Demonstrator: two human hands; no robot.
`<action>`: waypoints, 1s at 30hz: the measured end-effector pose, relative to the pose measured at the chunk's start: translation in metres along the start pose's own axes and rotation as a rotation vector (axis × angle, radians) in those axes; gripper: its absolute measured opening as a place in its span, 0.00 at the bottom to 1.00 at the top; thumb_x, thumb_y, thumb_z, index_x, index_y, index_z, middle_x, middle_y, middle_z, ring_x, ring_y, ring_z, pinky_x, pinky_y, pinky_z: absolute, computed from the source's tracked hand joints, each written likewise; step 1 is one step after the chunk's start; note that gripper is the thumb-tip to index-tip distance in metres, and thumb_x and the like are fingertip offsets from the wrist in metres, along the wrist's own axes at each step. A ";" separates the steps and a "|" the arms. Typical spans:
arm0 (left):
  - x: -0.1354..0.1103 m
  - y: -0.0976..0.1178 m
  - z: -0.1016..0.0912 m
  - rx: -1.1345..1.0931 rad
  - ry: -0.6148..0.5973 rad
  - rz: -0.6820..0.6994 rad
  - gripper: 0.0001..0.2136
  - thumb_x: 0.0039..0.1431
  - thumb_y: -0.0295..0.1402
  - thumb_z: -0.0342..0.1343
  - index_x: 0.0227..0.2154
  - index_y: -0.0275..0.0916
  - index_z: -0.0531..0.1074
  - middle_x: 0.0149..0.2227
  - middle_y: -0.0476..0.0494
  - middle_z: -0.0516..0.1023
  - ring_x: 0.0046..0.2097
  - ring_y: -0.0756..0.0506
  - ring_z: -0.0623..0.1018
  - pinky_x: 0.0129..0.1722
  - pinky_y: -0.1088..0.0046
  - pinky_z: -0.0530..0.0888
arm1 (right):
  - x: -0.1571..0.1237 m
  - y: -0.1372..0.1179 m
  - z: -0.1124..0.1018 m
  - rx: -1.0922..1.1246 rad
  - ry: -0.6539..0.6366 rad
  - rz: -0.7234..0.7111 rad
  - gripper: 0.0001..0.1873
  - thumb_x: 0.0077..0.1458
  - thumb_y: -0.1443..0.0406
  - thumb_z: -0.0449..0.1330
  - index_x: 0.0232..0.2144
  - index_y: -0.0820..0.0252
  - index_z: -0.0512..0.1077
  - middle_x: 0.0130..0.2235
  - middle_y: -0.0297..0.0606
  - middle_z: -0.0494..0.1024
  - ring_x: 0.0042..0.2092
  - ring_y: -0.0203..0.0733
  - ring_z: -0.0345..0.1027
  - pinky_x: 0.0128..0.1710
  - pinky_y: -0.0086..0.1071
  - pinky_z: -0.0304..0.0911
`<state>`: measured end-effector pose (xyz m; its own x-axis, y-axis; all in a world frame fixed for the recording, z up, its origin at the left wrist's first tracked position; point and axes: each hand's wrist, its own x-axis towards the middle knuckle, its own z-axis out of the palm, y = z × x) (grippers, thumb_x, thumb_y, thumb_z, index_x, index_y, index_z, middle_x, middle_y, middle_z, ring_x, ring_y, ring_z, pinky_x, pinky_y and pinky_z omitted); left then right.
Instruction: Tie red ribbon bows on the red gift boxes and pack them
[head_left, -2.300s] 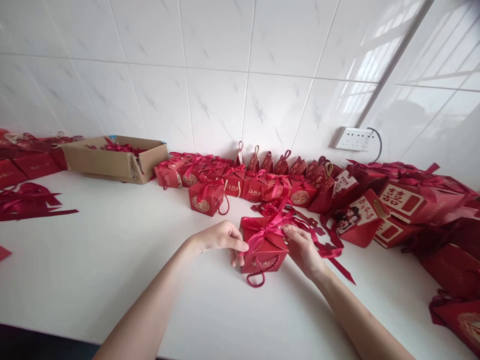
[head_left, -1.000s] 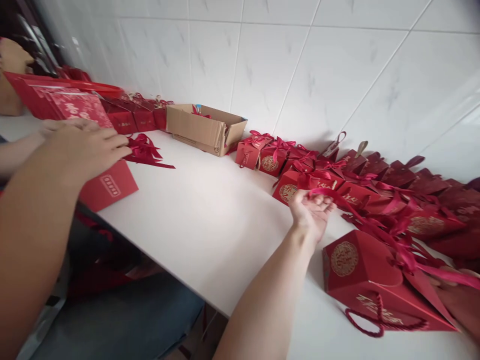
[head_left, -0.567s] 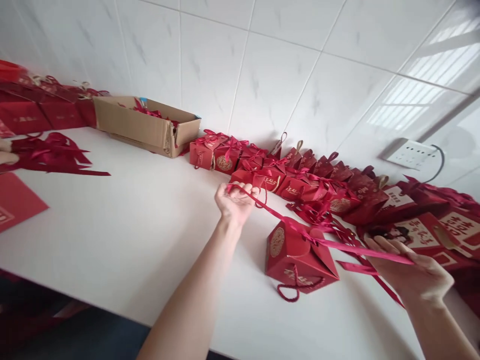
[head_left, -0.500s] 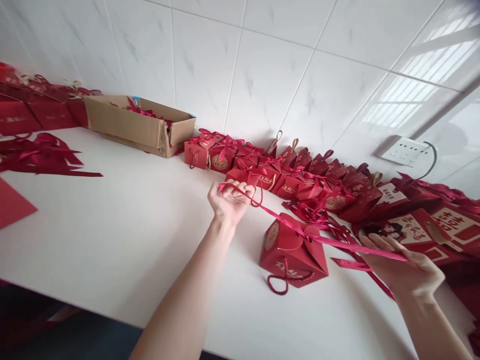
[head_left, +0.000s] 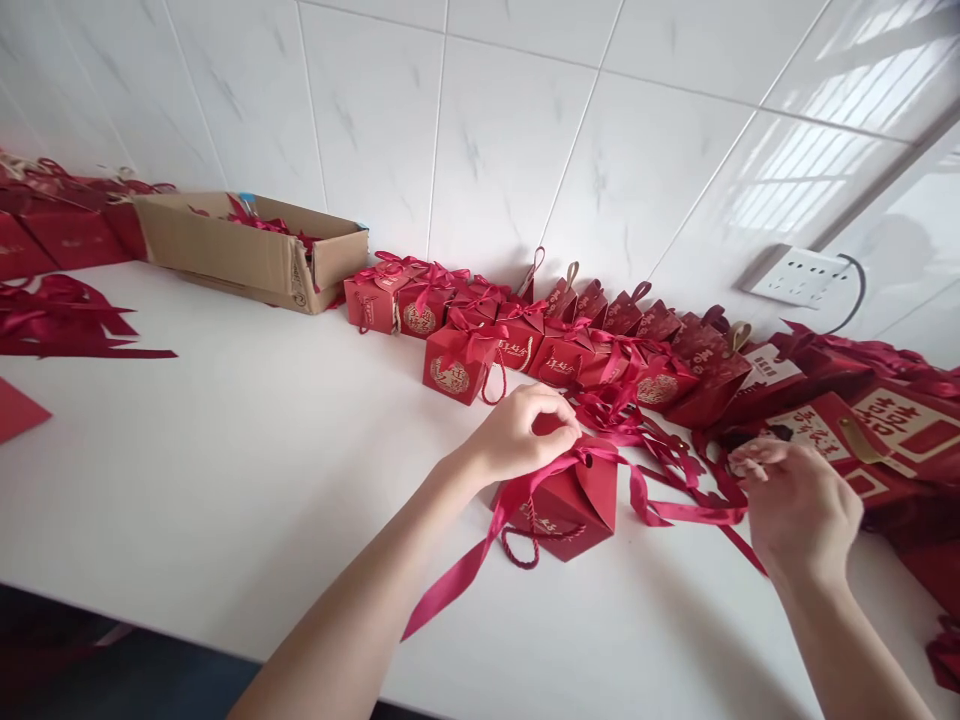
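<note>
Here we start with the broad white tabletop point(head_left: 225, 480), which runs along a white tiled wall point(head_left: 487, 130) and carries everything else. At the far left edge we see an open brown cardboard box point(head_left: 225, 255) with red scraps inside, and near it a loose heap of dark red ribbon lengths point(head_left: 60, 320). On the right lie larger flat red paper bags with gold lettering point(head_left: 885, 420). Along the wall we count no exact number, but a crowded row of small red bow-tied gift boxes point(head_left: 525, 340) stretches from the cardboard box toward those bags. In front of that row, near the middle of the tabletop, stands the small red gift box with a cord handle point(head_left: 570, 500). A long red satin ribbon point(head_left: 465, 575) crosses its top; one tail trails down toward the near edge, the other runs off to the right. The left hand point(head_left: 521, 430) rests on the box's top, thumb and fingers pinched on the ribbon there. The right hand point(head_left: 802, 505) is held just beside the box to its right, fingers curled closed on the ribbon's other tail. Smallest, a white wall socket point(head_left: 799, 275) sits above the bags.
</note>
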<state>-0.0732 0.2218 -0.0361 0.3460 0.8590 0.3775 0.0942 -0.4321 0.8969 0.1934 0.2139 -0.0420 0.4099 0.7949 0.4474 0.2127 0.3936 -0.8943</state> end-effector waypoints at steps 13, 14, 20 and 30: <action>-0.001 -0.005 -0.001 0.134 -0.067 0.019 0.06 0.50 0.26 0.53 0.21 0.39 0.70 0.34 0.45 0.72 0.43 0.44 0.71 0.47 0.67 0.65 | -0.032 -0.042 0.060 -0.643 -0.804 -0.284 0.12 0.56 0.53 0.56 0.33 0.54 0.72 0.34 0.38 0.73 0.34 0.41 0.68 0.32 0.34 0.65; -0.001 -0.005 0.000 0.146 -0.075 0.018 0.06 0.51 0.28 0.54 0.21 0.39 0.70 0.34 0.45 0.72 0.43 0.44 0.71 0.46 0.66 0.65 | -0.031 -0.042 0.060 -0.634 -0.818 -0.259 0.12 0.56 0.54 0.56 0.32 0.54 0.72 0.34 0.37 0.73 0.33 0.41 0.68 0.31 0.34 0.64; -0.014 0.009 -0.019 0.279 -0.127 -0.017 0.21 0.43 0.45 0.64 0.39 0.42 0.70 0.47 0.41 0.70 0.49 0.38 0.70 0.46 0.63 0.67 | -0.031 -0.053 0.063 -0.588 -0.931 -0.091 0.16 0.58 0.53 0.52 0.27 0.57 0.69 0.28 0.35 0.72 0.28 0.38 0.64 0.26 0.30 0.59; -0.032 0.012 -0.058 0.506 -0.022 -0.210 0.19 0.50 0.48 0.59 0.40 0.43 0.68 0.46 0.44 0.72 0.47 0.41 0.73 0.43 0.67 0.69 | -0.032 -0.052 0.069 -0.227 -1.175 0.345 0.20 0.56 0.51 0.56 0.22 0.61 0.69 0.22 0.33 0.65 0.25 0.33 0.55 0.24 0.28 0.52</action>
<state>-0.1372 0.2055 -0.0241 0.2906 0.9372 0.1926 0.5984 -0.3351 0.7277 0.1081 0.1999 -0.0101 -0.5410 0.8186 -0.1931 0.4480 0.0862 -0.8899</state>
